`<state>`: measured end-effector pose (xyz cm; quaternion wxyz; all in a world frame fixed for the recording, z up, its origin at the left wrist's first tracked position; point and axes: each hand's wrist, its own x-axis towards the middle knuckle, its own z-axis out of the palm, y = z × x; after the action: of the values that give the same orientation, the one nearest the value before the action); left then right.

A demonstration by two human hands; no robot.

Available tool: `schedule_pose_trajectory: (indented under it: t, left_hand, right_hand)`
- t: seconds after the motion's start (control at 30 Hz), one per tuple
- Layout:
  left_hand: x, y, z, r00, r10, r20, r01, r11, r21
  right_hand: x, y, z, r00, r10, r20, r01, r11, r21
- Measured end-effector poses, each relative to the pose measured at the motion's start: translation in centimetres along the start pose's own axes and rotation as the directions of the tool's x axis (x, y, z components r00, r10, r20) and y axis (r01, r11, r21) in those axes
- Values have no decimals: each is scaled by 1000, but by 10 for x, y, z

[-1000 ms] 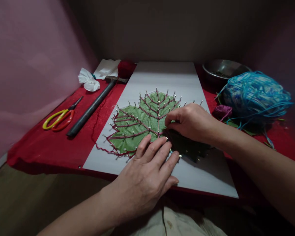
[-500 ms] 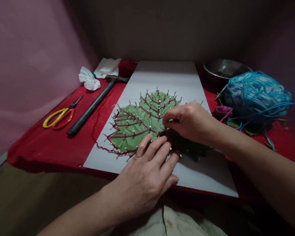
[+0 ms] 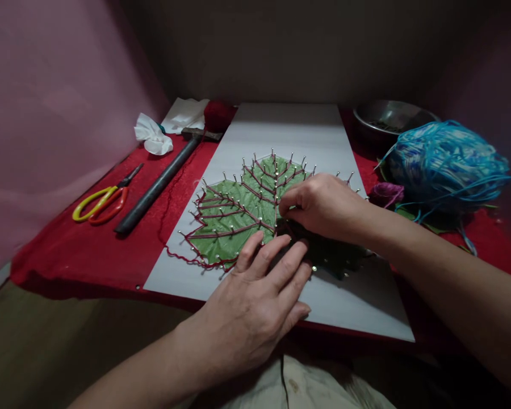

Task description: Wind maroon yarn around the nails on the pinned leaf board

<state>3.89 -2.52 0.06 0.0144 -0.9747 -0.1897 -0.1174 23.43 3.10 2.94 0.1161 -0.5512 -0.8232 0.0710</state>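
- The green leaf [image 3: 262,209] lies on the white board [image 3: 289,128], ahead of the left hand and partly beneath the right hand; nails [image 3: 260,220] stand along its outline and veins.
- Plum-coloured yarn [image 3: 276,210] follows the veins to the left of the right hand. The step in hand appears to be yarn-laying at the central vein's base.
- The right hand [image 3: 323,207] has its thumb and forefinger drawn together just above the leaf; whether yarn lies between them cannot be told.
- The left hand [image 3: 259,301] is spread palm down, fingers extended over the leaf's near margin, holding nothing visible; it seems to steady the work.
- The next move, by judgement, calls for a fine pinch and even tension, with fingertips kept off the nail heads.
- A loose red strand [image 3: 187,260] trails left of the left hand and could snag.
- Edges: the board's near edge passes under the left hand; its right edge passes under the right forearm.
- Room: white surface extends beyond the right hand. Rightward, the blue yarn ball [image 3: 449,167] and small purple ball [image 3: 385,195] limit travel; left of the left hand lie the hammer [image 3: 159,182] and scissors [image 3: 118,187].
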Motion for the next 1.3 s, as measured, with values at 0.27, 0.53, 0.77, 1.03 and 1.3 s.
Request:
schedule_pose_trajectory:
  t: [0.27, 0.53, 0.77, 1.03, 1.3]
  left_hand:
    - [1, 3, 6, 999, -30, -22, 30, 1000, 5]
    - [2, 2, 5, 998, -54, -17, 54, 998, -42]
    - [11, -21, -27, 979, -168, -119, 149, 977, -155]
    - [69, -59, -34, 941, -276, 195, 305, 942, -141]
    - [88, -63, -24, 939, -100, 329, 122, 991, -47]
  right_hand:
    - [-13, 2, -9, 992, -8, 122, 16, 998, -66]
    - [-24, -8, -20, 977, -24, 210, 55, 988, -142]
    - [-29, -12, -20, 981, -27, 193, 63, 981, -181]
    - [-29, -12, -16, 985, -19, 170, 49, 984, -169]
    - [-43, -9, -14, 993, -68, 94, 86, 978, -193]
